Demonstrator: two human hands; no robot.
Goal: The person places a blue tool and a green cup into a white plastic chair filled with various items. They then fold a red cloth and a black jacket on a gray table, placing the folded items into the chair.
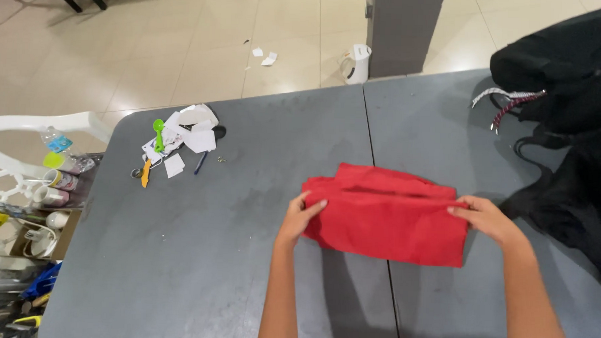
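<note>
Two bare hands pinch the ends of a folded red cloth (387, 215) lying across the centre seam of a grey table (244, 254): left hand (300, 217) gripping its left edge, right hand (486, 217) its right. The fold looks mid-way; another pass likely needs both edges lifted together. Open tabletop lies in front; black bags (568, 132) crowd the right, paper scraps (185, 138) sit well apart.

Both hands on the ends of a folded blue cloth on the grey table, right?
Not quite: the cloth is red, not blue. The head view shows the left hand and right hand at its two ends, folded on the grey table.
</note>
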